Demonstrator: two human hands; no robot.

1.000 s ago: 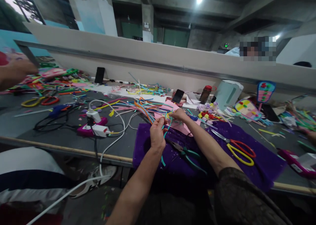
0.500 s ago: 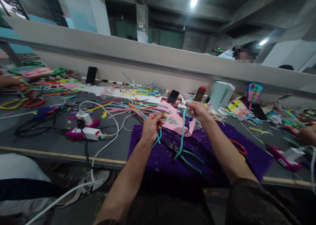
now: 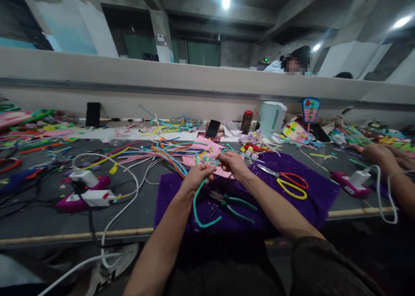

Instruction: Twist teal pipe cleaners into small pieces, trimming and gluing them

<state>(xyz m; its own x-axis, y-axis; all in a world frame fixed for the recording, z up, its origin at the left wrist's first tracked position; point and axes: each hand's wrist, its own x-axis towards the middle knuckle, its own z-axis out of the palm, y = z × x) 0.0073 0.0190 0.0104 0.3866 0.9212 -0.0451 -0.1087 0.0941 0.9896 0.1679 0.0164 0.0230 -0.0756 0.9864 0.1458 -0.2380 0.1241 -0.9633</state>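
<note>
left hand + right hand: grip closed on fuzzy teal pipe cleaner, curved | purple felt cloth beneath

A co-worker's hand is cut off at right.

No text, label, brand or number can be read anywhere here.

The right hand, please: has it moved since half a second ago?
Yes. The right hand has dropped toward the left hand, lower over the pink sheet.
</note>
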